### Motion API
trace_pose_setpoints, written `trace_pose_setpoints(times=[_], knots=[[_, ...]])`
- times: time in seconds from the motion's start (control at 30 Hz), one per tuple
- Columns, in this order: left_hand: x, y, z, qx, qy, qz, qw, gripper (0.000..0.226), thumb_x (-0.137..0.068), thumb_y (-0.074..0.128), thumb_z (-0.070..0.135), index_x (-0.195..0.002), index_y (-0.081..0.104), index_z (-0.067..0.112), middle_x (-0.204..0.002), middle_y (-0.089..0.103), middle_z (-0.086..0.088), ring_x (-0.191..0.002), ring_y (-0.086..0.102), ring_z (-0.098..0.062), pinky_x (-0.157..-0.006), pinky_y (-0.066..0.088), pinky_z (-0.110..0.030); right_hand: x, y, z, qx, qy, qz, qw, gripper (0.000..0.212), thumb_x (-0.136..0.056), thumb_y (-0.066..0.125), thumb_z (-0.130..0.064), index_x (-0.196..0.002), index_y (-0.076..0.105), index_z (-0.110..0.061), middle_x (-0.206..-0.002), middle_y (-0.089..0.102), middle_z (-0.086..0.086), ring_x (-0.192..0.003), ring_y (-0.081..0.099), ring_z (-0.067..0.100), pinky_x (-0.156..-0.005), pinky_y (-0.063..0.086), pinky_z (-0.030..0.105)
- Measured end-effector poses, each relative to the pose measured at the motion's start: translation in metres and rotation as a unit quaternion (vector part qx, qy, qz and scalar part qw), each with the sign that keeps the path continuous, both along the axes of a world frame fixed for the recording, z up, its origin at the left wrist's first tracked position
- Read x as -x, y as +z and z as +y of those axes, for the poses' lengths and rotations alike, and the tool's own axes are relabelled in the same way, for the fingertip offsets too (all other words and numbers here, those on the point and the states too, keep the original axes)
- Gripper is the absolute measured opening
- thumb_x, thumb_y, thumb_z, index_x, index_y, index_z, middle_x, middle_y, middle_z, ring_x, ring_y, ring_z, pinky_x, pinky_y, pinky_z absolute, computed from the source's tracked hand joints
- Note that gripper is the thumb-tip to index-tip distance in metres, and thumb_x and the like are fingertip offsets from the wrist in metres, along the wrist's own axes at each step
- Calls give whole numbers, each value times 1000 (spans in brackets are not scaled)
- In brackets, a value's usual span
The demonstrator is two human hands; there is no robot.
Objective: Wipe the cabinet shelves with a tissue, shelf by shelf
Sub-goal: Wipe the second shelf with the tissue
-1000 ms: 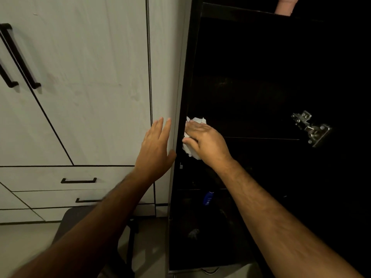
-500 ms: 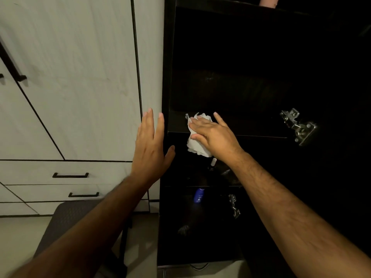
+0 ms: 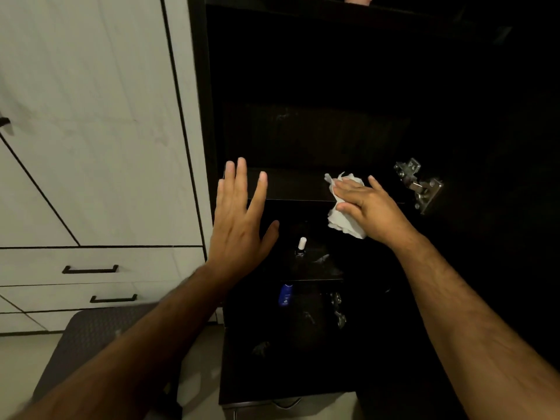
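- Slid rightward along the shelf edge since the earlier frames: right hand (image 3: 368,207) with the tissue (image 3: 344,207), from the cabinet's left side over toward the metal hinge (image 3: 419,186).
- Moved too: left hand (image 3: 242,225), earlier in front of the white door (image 3: 91,116), now over the dark opening of the cabinet (image 3: 303,71).
- Right hand: fingers fairly flat, lying on top of the crumpled white tissue and pressing it against the front edge of the shelf (image 3: 291,186); thumb pointing out to the right. Looks like pressing, not pinching, though what goes on under the palm is hidden.
- Tissue: bunched up, partly sticking out above and below the fingers, draped over the shelf lip, left of the hinge but not touching it.
- Left hand: wide open, fingers straight and spread, holding nothing, fingertips near the left end of the same shelf edge. Can't tell if actually touching the wood.
- Lower down inside, pretty dark: small bottle with a white cap (image 3: 301,247) on the next shelf, blue bottle (image 3: 285,295) on the one below, second hinge (image 3: 338,310) off to its right.
- Left of the cabinet: white drawers with black handles (image 3: 90,269), dark stool (image 3: 100,341) in front on the floor.
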State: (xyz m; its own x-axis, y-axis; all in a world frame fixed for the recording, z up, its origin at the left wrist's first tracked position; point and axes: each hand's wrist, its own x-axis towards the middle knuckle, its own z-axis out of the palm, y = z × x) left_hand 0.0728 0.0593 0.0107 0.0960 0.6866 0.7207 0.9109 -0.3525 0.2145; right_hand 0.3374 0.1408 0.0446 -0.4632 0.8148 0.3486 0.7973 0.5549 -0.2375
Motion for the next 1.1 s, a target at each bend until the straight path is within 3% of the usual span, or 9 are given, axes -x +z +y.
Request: trace_pose_setpoints(times=[0.23,0.33,0.43,0.57,0.7,0.77,0.87,0.93,1.1], knots=[[-25,8,18,60,-8,24,998,84,-88,64,30,-153,14,11,-161,3,-19,-149,-7,-31,-120,3,-48,-24,4,-6,64,-13,19,998,44,-100,46,-3,-143,47,-15,-153,37,-2,-141,17,-1,-114,-9,14],[-31,13,24,78,-8,27,997,83,-89,62,31,-153,12,13,-161,2,-17,-149,-8,-29,-120,1,-45,-32,8,-8,66,-56,-19,996,57,-94,44,11,-146,42,-12,-156,34,3,-147,21,12,-120,0,24],[-37,19,28,86,-14,29,996,83,-90,61,32,-154,10,15,-162,0,-14,-149,-11,-24,-119,-2,-42,-22,5,-12,2,-162,-40,986,65,-86,44,16,-146,41,-7,-153,39,8,-145,30,19,-122,14,31],[-40,29,33,94,-32,23,995,82,-92,59,32,-154,8,16,-162,-3,-11,-149,-13,-21,-120,-4,-40,-5,-5,-11,-28,-266,-114,957,57,-91,47,4,-147,34,-1,-154,35,16,-146,27,25,-122,17,36],[-34,35,39,101,-37,20,994,80,-93,58,33,-154,10,19,-163,-2,-8,-148,-14,-18,-119,-7,-37,6,19,-3,130,-296,-127,938,70,-89,50,-13,-151,19,1,-160,15,19,-150,8,30,-123,10,41],[-29,37,41,104,-38,12,994,78,-93,57,33,-154,10,19,-163,-2,-7,-148,-15,-16,-119,-8,-36,6,37,2,223,-281,-91,929,71,-91,48,-25,-152,20,-2,-161,12,15,-150,3,28,-122,11,42],[-21,40,45,104,-38,9,994,77,-94,54,34,-154,9,21,-163,-3,-4,-147,-16,-13,-119,-8,-35,5,49,7,295,-272,43,915,75,-95,39,-55,-152,26,-8,-162,14,7,-151,2,21,-122,12,45],[-16,42,46,108,-36,7,994,77,-94,54,35,-154,7,22,-163,-4,-2,-147,-16,-13,-119,-9,-34,11,47,10,278,-281,44,917,92,-91,20,-74,-153,22,-7,-163,10,8,-151,-5,20,-122,5,43],[0,40,42,113,-41,3,993,78,-94,54,34,-154,6,21,-163,-2,-3,-147,-13,-13,-119,-6,-34,32,30,19,164,-353,-51,920,106,-85,-1,-78,-150,27,1,-158,24,19,-150,8,29,-122,5,40]])
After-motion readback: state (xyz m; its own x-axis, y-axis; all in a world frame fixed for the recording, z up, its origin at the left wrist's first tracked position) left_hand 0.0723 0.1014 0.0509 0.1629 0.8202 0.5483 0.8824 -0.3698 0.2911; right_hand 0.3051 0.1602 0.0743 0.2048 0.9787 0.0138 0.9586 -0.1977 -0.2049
